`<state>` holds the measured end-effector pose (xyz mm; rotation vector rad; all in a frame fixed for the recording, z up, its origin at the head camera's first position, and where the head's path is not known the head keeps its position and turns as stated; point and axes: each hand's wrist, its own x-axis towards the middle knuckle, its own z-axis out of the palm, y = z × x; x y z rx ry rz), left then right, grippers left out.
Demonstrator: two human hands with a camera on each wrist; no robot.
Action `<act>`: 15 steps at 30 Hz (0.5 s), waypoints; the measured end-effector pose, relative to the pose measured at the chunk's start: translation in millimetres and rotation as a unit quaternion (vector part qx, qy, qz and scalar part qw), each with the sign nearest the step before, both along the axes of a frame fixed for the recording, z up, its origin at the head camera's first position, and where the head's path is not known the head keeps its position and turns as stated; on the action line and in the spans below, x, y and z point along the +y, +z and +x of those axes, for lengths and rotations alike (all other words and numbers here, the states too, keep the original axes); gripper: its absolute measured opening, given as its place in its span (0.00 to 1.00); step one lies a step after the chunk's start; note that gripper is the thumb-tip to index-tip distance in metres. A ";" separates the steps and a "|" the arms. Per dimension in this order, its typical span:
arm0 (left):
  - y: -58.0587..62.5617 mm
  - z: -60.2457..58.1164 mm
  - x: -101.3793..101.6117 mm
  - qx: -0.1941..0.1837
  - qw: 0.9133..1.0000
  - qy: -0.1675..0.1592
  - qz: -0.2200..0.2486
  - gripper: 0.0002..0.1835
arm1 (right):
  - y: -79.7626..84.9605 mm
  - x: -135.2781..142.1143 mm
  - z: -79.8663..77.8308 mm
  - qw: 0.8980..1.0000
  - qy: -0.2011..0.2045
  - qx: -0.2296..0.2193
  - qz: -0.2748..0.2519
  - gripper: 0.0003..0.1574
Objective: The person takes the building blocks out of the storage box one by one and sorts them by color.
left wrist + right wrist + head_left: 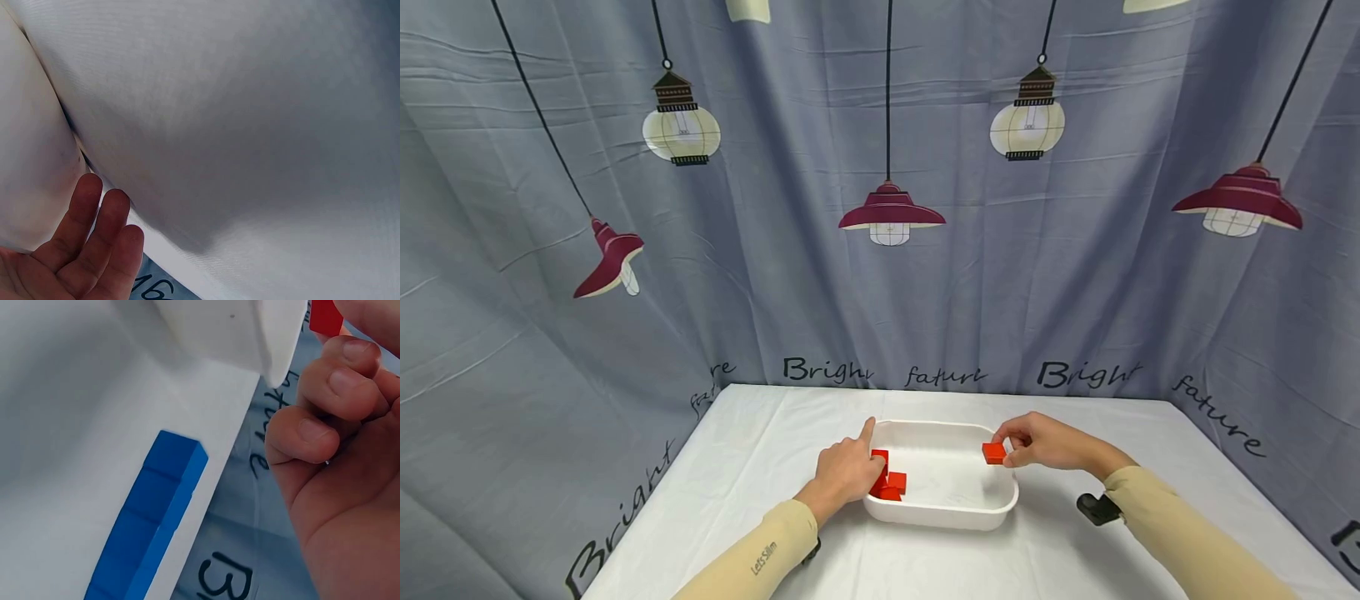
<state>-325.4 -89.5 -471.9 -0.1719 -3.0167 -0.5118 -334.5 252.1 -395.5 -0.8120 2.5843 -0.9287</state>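
A white tray [940, 518] with rounded corners stands on the table. My left hand [844, 468] holds its left rim, thumb over the inside and index finger stretched along the far corner. In the left wrist view three fingers [109, 231] lie along the outside of the tray wall [31, 137]. Several red blocks [897, 482] lie bunched at the tray's left end, partly hidden by that hand. Above the right end of the tray, my right hand [1047, 443] pinches one red block [993, 453] between thumb and fingers; the right wrist view shows part of this block [325, 317].
A row of blue blocks [150, 512] rests on the white table, seen only in the right wrist view. White cloth covers the tabletop [797, 417]. Behind it hangs a grey-blue curtain [790, 275] printed with lamps and lettering.
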 end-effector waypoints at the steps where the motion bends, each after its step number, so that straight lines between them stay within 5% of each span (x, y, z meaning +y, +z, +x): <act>1: 0.1 0.0 0.0 -0.001 1.000 0.000 0.000 0.37 | 0.0 2.8 1.6 1.000 -0.002 -0.003 -0.003 0.17; 15: 1.3 -0.1 -0.6 -0.013 1.000 0.001 -0.003 0.38 | -14.0 40.2 15.6 0.999 -0.029 -0.004 -0.027 0.18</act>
